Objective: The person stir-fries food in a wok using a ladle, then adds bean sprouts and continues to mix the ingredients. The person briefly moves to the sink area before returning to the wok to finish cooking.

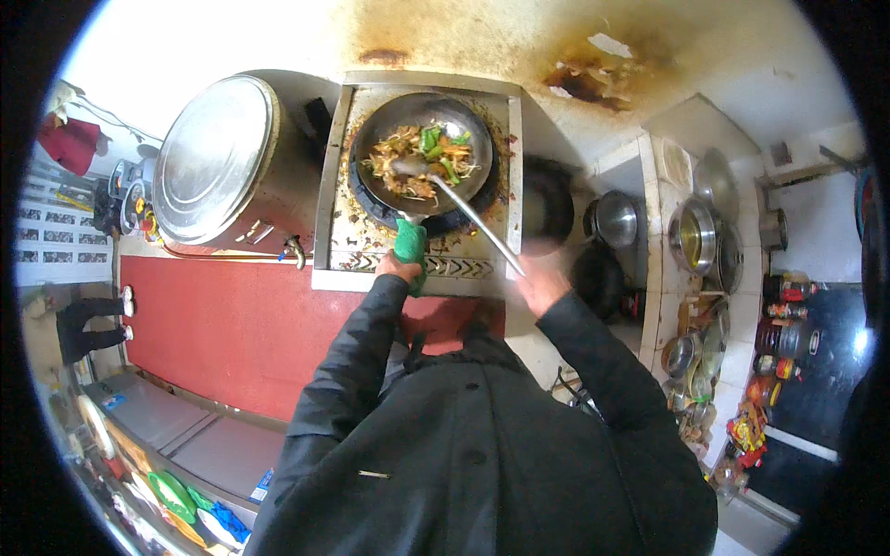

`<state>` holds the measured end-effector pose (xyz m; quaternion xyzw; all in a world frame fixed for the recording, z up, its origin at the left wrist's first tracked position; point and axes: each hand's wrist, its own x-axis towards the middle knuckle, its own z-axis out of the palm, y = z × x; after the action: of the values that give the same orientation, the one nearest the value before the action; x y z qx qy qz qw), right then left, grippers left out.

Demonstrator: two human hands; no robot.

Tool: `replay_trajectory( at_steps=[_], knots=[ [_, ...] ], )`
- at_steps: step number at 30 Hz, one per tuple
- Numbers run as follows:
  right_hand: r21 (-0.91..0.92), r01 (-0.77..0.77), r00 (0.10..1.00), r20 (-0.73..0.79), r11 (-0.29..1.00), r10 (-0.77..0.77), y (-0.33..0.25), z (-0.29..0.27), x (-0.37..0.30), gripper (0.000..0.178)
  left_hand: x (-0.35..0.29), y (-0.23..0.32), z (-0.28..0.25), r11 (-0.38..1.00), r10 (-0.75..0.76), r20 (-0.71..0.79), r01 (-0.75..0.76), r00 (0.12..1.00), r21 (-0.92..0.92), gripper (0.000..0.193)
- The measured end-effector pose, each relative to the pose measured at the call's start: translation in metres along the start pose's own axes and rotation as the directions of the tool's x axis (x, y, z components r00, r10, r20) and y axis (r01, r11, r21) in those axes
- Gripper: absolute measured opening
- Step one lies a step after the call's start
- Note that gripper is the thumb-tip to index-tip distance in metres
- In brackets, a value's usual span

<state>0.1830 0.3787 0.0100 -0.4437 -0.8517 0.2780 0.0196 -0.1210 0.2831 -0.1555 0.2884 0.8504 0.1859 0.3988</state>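
A dark wok rests on the stove, holding a stir-fry of brown pieces, pale strands and green peppers. My left hand is closed round the wok's handle, which is wrapped in a green cloth. In my right hand, slightly blurred, is the end of a long metal ladle. The ladle's bowl dips into the food near the wok's middle, and the food partly hides it.
Left of the stove stands a large lidded pot with a tap low on its side. Pans sit to the right, beside a tiled counter with metal bowls. A person's legs show far left, near the red floor.
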Motion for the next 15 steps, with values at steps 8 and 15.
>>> replay_trajectory(
  at_steps=[8, 15],
  knots=[
    [0.059, -0.182, 0.967, -0.168, 0.982, 0.189, -0.003, -0.003, 0.042, 0.024, 0.002, -0.004, 0.009, 0.998, -0.009, 0.021, 0.011, 1.0, -0.056, 0.069],
    [0.81, -0.582, 0.799, 0.556, 0.065, 0.229, -0.044, 0.018, 0.032, 0.02, -0.004, 0.003, 0.008, 0.999, -0.029, -0.025, 0.029, 0.999, -0.021, 0.062]
  ],
)
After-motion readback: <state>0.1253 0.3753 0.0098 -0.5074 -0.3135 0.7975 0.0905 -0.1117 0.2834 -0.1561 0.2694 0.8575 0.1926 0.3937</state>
